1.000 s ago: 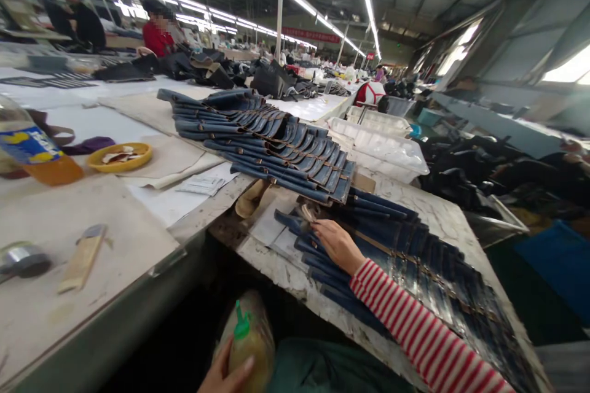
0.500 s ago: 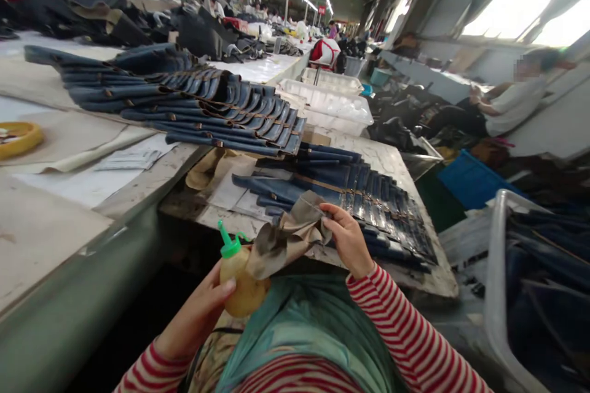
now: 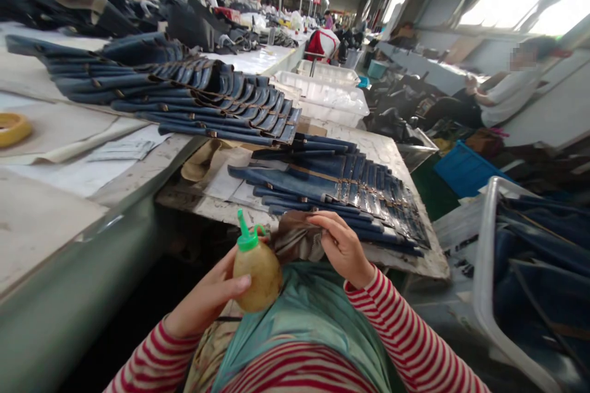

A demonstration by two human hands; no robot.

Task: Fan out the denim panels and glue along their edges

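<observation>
My left hand [image 3: 221, 288] is wrapped round a squeeze bottle [image 3: 258, 276] with a green nozzle cap and yellowish contents, held upright in front of my lap. With its fingers pinched, my right hand [image 3: 343, 249] grips the edge of a brown-grey piece of material [image 3: 297, 236], which hangs folded beside the bottle. Whether the left fingers also touch that piece is hidden behind the bottle. Just beyond my hands, overlapping dark blue pieces [image 3: 318, 181] with brown edges lie fanned out on a worn board [image 3: 405, 172].
Another fanned stack of dark blue pieces [image 3: 184, 89] lies on the long table [image 3: 46, 196] at left, with a yellow tape roll [image 3: 13, 129]. White plastic trays [image 3: 322, 95] stand behind the board. A grey bin [image 3: 483, 264] of blue pieces is at right. A person [image 3: 516, 83] sits farther back.
The bottle and my left hand have moved slightly right, closer to my right hand. The brown-grey piece has turned and folded down lower. The view has shifted a little.
</observation>
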